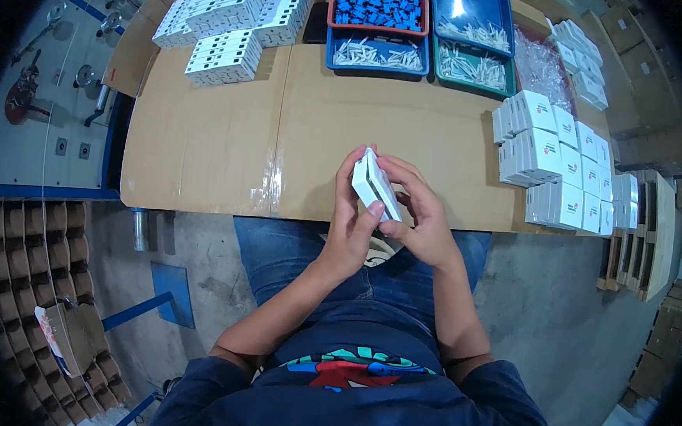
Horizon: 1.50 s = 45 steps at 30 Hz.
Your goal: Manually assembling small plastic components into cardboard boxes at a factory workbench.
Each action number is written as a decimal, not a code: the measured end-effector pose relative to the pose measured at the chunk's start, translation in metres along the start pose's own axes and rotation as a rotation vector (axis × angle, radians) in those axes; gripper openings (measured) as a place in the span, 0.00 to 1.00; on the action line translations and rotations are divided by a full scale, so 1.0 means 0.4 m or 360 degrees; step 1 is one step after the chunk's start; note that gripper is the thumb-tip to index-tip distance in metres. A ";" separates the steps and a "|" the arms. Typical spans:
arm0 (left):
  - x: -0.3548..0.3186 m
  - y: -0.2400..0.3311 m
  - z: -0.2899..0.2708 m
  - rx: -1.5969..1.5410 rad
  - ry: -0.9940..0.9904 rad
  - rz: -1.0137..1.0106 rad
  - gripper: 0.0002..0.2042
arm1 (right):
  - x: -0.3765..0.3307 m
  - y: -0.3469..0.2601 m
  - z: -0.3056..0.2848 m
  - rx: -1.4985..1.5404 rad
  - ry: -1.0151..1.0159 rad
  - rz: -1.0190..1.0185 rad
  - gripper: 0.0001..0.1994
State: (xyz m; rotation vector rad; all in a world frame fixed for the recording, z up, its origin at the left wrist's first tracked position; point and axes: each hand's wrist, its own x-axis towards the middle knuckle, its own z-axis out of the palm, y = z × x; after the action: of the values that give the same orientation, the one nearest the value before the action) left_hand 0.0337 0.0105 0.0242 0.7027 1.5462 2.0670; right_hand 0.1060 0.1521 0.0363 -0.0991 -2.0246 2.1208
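Observation:
Both my hands hold one small white box [373,185] in front of me, just over the near edge of the cardboard-covered table. A dark gap runs along its side, between two white panels. My left hand [347,233] grips it from the left, with the thumb pressed on its lower face. From the right, my right hand [425,218] curls its fingers round the top and side, thumb at the bottom end. The inside of the box is hidden.
White boxes [559,160] stand in stacks at the right. White switch-like units [226,54] are piled back left. At the back are a red tray [427,11] of blue parts, blue trays [427,58] and a green tray [513,79] of white pieces, and clear plastic bags [543,69].

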 end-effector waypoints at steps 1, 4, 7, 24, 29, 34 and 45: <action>0.002 0.002 0.001 -0.0040 -0.0019 -0.0009 0.38 | 0.001 0.006 -0.002 0.0000 0.0001 -0.0004 0.41; -0.005 0.034 0.019 -0.0252 0.0084 -0.0173 0.36 | 0.008 0.020 -0.006 -0.0086 0.0034 -0.0167 0.41; -0.006 0.007 -0.008 -0.0821 0.0176 -0.0668 0.40 | 0.012 0.009 0.001 -0.0323 0.0104 -0.0318 0.40; 0.027 0.083 -0.011 -0.0807 0.0120 -0.1080 0.45 | 0.014 0.020 -0.006 -0.0686 -0.0097 -0.0435 0.44; 0.017 0.085 0.003 -0.0915 0.0068 -0.1087 0.42 | 0.010 0.038 0.003 -0.0513 -0.0032 -0.0313 0.48; 0.008 0.097 0.026 -0.0831 0.0115 -0.1125 0.38 | 0.007 0.026 0.005 -0.0557 0.0065 -0.0373 0.50; 0.009 0.103 0.039 -0.0790 0.0156 -0.1129 0.39 | 0.011 0.049 0.009 -0.0588 0.0094 -0.0478 0.48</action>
State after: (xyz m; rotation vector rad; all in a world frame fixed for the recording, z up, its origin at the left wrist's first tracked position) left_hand 0.0385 0.0133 0.0680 -0.1276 1.0337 1.8104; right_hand 0.0989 0.1487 0.0174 0.0811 -2.2116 1.5373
